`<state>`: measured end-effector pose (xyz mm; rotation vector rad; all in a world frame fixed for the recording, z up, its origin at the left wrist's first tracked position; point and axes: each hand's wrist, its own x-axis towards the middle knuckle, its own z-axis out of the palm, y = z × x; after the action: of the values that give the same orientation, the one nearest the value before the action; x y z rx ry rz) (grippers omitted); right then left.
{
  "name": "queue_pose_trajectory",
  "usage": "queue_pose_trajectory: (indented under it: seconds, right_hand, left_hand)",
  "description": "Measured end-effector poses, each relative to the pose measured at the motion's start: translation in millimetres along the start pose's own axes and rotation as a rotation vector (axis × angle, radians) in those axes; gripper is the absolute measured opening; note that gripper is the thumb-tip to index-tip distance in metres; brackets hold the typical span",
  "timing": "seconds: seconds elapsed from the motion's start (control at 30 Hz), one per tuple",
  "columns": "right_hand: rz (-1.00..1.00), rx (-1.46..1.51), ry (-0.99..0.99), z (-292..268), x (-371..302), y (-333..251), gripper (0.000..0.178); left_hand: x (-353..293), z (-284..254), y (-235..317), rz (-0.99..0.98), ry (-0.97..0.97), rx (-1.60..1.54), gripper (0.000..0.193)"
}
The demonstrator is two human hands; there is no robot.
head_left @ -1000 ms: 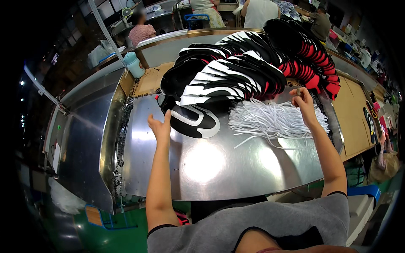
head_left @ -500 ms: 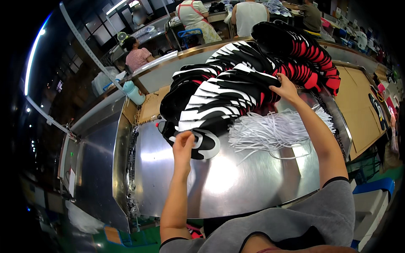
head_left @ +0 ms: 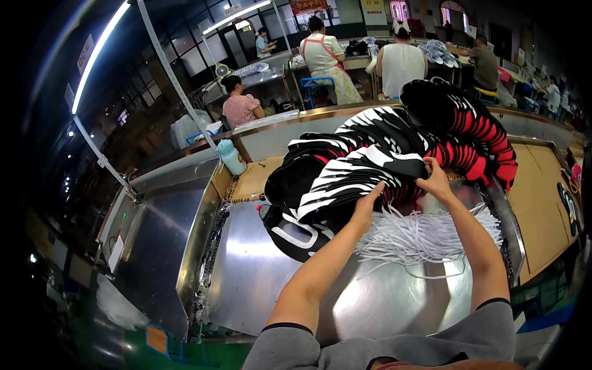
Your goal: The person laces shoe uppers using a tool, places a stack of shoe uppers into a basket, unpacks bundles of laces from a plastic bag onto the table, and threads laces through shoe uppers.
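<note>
A long fanned row of black and white shoe uppers with red parts lies across the metal table. At the right end of the front row, my right hand pinches the edge of a shoe upper. My left hand rests against the near side of the same row, thumb pointing up; its other fingers are hidden. Close by both hands spreads a bundle of white shoelaces. A single shoe upper with a white curved band lies at the row's near left end.
Behind stand more stacked uppers with red edges. A light blue bottle is at the back left by the metal rim. Brown cardboard covers the right side. Several people work at benches beyond the partition.
My left hand has left the near left upper and moved right and away from me to the row's middle. My right hand stays at the right end. The view has tilted up.
</note>
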<state>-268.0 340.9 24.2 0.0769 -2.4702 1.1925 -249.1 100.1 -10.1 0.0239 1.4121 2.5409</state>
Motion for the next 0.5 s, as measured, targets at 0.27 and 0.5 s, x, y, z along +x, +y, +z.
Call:
queue_pose_trajectory:
  seconds: [0.27, 0.5]
  right_hand:
    - [-0.464, 0.126, 0.127, -25, 23, -108, 0.063]
    - [-0.556, 0.125, -0.128, 42, 4, -258, 0.07]
  left_hand:
    - [-72, 22, 92, 0.458, 0.119, 0.276, 0.045]
    - [-155, -33, 160, 0.767, 0.368, 0.427, 0.036]
